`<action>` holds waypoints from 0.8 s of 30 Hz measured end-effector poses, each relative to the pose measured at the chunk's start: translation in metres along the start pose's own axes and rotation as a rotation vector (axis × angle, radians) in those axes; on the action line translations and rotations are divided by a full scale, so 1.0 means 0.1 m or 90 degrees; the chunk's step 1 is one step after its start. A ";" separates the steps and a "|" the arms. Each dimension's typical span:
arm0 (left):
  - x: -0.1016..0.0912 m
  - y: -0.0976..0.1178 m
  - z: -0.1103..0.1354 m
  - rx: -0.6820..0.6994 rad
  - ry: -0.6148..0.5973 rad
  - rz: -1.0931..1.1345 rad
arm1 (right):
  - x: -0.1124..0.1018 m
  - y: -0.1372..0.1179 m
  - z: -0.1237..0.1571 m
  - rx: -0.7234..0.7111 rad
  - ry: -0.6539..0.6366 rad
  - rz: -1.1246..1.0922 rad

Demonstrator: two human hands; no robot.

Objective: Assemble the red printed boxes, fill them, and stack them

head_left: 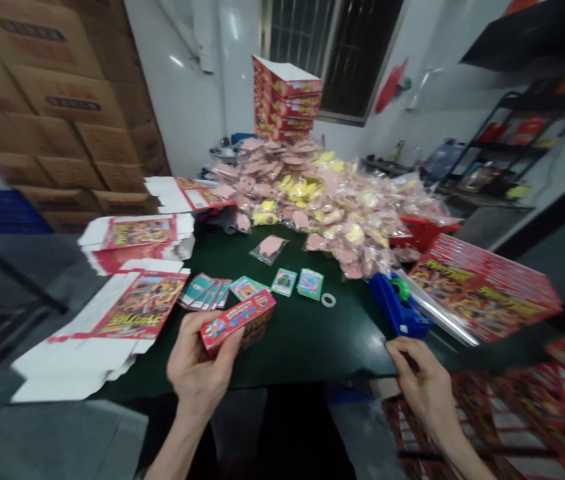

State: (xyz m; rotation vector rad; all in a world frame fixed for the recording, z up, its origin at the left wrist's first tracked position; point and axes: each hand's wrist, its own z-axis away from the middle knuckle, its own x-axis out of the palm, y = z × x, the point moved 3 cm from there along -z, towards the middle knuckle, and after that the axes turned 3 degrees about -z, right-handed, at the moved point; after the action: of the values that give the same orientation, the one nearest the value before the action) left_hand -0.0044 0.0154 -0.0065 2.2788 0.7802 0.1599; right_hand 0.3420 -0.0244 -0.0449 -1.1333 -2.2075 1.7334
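My left hand point(197, 363) is closed round a small red printed box point(239, 320), holding it just above the near edge of the dark green table point(307, 333). My right hand point(425, 383) rests at the table's front edge, just in front of a blue tape dispenser point(399, 307). Its fingers are curled at the table edge, and I cannot make out whether anything is in them. Small green card packs point(297, 282) and a fan of cards point(207, 291) lie beyond the box. A small tape ring point(328, 300) lies near them.
A big heap of pink and yellow bagged items point(322, 200) fills the table's far side. Flat unfolded red cartons lie stacked at left point(132, 310) and right point(482, 287). Finished red boxes point(287, 100) are stacked at the back. Brown cardboard cases point(52, 100) line the left wall.
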 end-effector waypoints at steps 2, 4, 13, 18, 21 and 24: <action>-0.01 -0.01 0.01 -0.022 -0.004 0.014 | 0.28 -0.46 0.21 -0.098 -0.130 -0.028; -0.01 -0.02 0.02 -0.028 -0.008 0.013 | 0.54 -0.94 0.37 -0.190 -0.192 -0.091; -0.02 -0.05 0.02 -0.051 -0.032 0.008 | 1.38 -1.61 0.54 0.033 -0.443 -0.518; -0.01 -0.03 0.03 -0.055 -0.040 -0.004 | 1.49 -1.58 0.56 0.047 -0.492 -0.528; -0.01 -0.01 0.03 -0.059 -0.046 0.000 | 1.51 -1.61 0.55 0.066 -0.484 -0.502; -0.02 0.02 0.03 -0.051 -0.050 0.003 | 1.53 -1.64 0.55 0.080 -0.464 -0.477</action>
State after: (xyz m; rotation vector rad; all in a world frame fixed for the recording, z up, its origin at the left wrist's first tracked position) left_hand -0.0040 0.0117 -0.0073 2.1981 0.7159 0.1006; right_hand 0.1268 0.0144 0.0271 0.4327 -2.3175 2.0049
